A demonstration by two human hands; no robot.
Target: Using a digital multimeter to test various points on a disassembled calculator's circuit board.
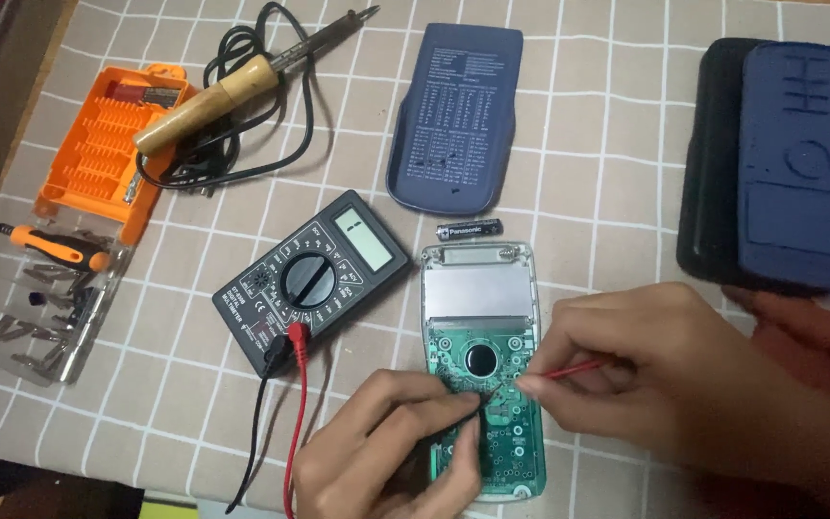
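While both probe tips meet near the middle of the green circuit board (497,423), which lies on the table (607,173) with its long axis running away from the person, right hand (646,360) comes in from the right pinching the red probe (573,368); left hand (386,447) from below, fingers closed on the black probe (455,415). Multimeter (311,279) sits just left.

Soft, even indoor light is falling from above, casting faint shadows beneath the hands; the frame's corners are darkening, and focus is staying sharp throughout.
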